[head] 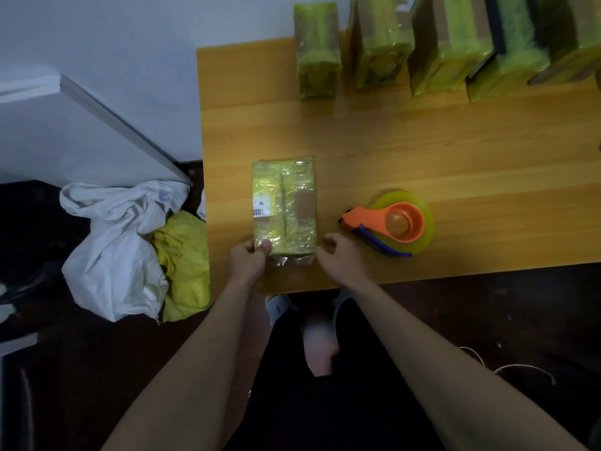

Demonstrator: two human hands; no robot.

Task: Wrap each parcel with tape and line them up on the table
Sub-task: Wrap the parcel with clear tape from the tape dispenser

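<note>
Left hand (248,260) grips one parcel (284,208) — five wrapped parcels (317,50) behind.

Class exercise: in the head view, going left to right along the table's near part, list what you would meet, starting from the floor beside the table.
White bag → yellow bag → left hand → parcel → right hand → tape dispenser.
</note>
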